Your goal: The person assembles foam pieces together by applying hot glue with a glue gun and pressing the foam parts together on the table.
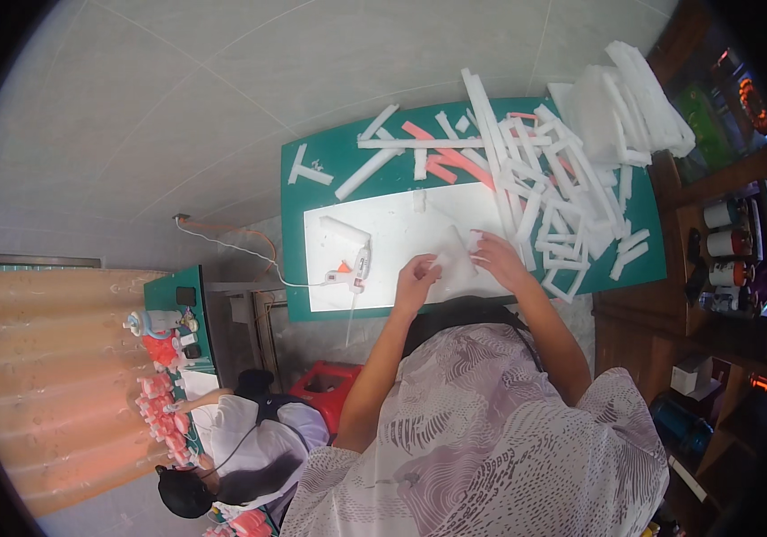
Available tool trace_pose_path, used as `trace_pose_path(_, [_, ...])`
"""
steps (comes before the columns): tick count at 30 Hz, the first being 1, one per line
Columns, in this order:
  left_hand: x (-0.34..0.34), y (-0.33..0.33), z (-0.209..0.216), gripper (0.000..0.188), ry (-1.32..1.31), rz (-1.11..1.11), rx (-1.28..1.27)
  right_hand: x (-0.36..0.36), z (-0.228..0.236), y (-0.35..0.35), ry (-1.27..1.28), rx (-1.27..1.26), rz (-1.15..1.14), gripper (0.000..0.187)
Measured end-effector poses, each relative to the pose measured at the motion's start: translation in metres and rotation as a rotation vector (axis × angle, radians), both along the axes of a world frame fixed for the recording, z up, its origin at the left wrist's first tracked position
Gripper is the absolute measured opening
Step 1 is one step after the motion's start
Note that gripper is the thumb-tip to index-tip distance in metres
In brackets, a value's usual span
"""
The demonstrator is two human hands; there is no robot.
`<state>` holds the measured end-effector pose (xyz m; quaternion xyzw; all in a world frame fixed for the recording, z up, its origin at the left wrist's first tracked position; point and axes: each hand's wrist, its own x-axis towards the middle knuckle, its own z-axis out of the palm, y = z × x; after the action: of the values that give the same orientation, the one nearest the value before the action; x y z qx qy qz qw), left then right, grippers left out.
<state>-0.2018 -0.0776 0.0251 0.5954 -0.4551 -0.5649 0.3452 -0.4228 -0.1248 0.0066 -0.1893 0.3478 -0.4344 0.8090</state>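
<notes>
Between my hands is a white foam piece (455,267), tilted over a white board (383,206) at the table's near side. My left hand (416,280) pinches the piece's left edge, fingers closed. My right hand (497,261) has its fingers curled against the right side of the piece. Left of my left hand, a white hot glue gun (359,271) with an orange part lies on the board. A clear glue stick (350,322) juts from it past the near edge. A white foam strip (340,230) lies just beyond the gun.
Foam strips and frames (544,179), white with some pink, heap up at the right of the green table (298,215). Thick foam sheets (634,107) stack behind them. The gun's cord (267,268) runs to a wall socket. At left, a person (258,438) works by a red stool (325,389).
</notes>
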Motion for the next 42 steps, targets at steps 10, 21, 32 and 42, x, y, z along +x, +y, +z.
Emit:
trace_pose_path(10, [0.024,0.009,-0.056,0.038,-0.368,0.102,-0.219,-0.019,-0.033,-0.002,1.063,-0.433,0.113,0.046])
trace_pose_path(21, [0.072,0.043,-0.066,0.03,-0.502,0.164,-0.237,0.001,-0.028,0.02,1.459,-0.961,0.08,0.045])
trace_pose_path(32, [0.171,0.021,-0.065,0.038,-1.158,-0.001,-0.305,0.026,-0.01,0.031,1.459,-0.923,0.139,0.041])
trace_pose_path(42, [0.2,0.002,-0.069,0.025,-1.318,-0.408,-0.366,0.083,0.0,0.017,1.453,-0.936,0.142,0.037])
